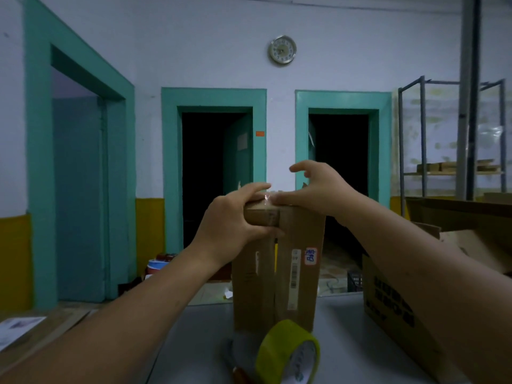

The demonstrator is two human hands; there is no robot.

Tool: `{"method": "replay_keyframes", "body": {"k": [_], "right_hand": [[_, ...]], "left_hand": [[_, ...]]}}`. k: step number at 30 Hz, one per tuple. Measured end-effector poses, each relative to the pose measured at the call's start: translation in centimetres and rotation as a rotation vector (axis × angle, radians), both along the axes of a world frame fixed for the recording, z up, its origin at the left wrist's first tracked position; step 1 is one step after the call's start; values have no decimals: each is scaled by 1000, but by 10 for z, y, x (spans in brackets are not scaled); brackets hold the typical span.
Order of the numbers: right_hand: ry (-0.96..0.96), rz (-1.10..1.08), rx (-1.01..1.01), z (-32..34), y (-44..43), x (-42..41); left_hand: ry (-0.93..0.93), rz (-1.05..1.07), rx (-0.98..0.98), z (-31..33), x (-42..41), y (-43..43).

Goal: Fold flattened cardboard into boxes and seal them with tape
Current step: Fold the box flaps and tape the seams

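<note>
A tall brown cardboard box (pixel 293 273) stands upright on the grey table (pixel 199 342), with labels on its front. My left hand (pixel 230 225) grips its top left corner, thumb on the front face and fingers over the top. My right hand (pixel 318 189) rests at the top right edge; its thumb presses down on a shiny strip of clear tape (pixel 266 199) while the fingers hover loosely curled above. A yellow-green tape roll (pixel 279 347) stands on edge in front of the box.
A cutter with an orange handle (pixel 235 364) lies left of the tape roll. Another cardboard box with black print (pixel 388 300) sits under my right forearm, with flat cardboard (pixel 457 214) behind it. A metal shelf (pixel 454 167) stands at the far right.
</note>
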State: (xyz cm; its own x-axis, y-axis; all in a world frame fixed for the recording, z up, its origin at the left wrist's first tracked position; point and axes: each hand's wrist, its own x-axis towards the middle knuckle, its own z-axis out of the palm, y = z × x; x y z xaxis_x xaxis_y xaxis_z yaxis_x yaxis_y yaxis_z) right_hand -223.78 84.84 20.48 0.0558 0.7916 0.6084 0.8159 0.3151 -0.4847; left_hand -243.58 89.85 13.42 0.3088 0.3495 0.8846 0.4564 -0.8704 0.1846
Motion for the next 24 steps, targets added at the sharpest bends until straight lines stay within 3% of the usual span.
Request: {"method": "replay_keyframes", "body": {"k": [5,9,11,13,15,19,22,24], "right_hand": [[325,179,-117,-21,9,7],[600,292,26,-39,11,12],[454,183,347,-53,5,18],[132,176,564,-74,-5,25],[-15,343,361,-100,-20,26],[-47,371,-399,-151,-44,13],[59,432,-528,-189,-43,7],[277,440,-512,-209,-42,-1]], "left_hand": [[76,26,80,-1,-3,-2],[40,71,82,-1,-6,4],[12,97,62,-2,-8,8],[-6,116,54,-3,-10,12],[-23,130,41,-4,-10,12],[-36,193,35,-5,-8,15],[-40,208,50,-3,-3,13],[-65,201,50,1,1,12]]}}
